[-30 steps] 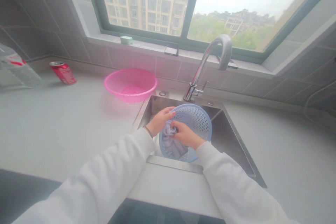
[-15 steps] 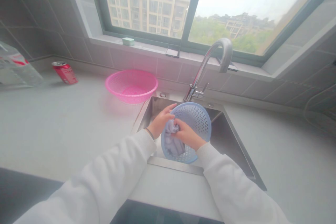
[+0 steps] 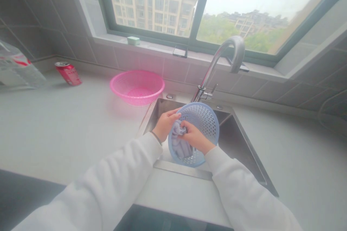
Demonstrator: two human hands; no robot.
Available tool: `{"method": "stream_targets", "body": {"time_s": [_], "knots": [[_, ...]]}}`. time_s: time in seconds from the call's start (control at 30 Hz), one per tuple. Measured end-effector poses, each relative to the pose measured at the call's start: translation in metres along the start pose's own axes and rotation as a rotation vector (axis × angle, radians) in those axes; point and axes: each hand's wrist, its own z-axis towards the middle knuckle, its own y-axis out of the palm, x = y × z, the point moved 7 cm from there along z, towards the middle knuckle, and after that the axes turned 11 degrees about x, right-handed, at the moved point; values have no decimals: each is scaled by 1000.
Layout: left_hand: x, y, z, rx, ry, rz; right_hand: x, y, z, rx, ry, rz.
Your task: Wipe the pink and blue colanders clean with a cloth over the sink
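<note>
Here, nearest, the right hand [image 3: 194,137] closes around a grey-blue cloth [image 3: 180,145] lying inside a tilted blue plastic colander [image 3: 203,122], while the left hand [image 3: 165,125] grips the colander's rim above a steel sink [image 3: 238,151]. Farther left, a pink basket [image 3: 137,87] sits on the counter [image 3: 67,130]; a chrome faucet [image 3: 217,68] rises beyond.

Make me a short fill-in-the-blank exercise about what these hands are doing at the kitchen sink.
The left hand and right hand meet over a crumpled cloth lying in a ____ perforated basket.
The chrome faucet rises behind them at the back of the steel ____.
A pink basket sits on the countertop to the ____ of the faucet.

Missing words: blue; sink; left.
</note>
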Motion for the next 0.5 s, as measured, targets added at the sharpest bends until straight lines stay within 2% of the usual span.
{"method": "stream_targets", "body": {"time_s": [0.07,0.2,0.27,0.33,0.43,0.5], "knots": [[2,0,-2,17,21,-5,0,-2,1,29,12,58],[8,13,-10,-105,107,34,-5,-30,10,336,25,552],[8,16,-13,-127,150,81,-8,-36,11,393,3,632],[8,12,-13,-88,187,128,-10,-29,10,294,-12,460],[10,3,-11,-14,240,188,-5,-8,4,59,-15,69],[14,1,-11,6,277,215,-3,-5,3,41,-2,11]]}}
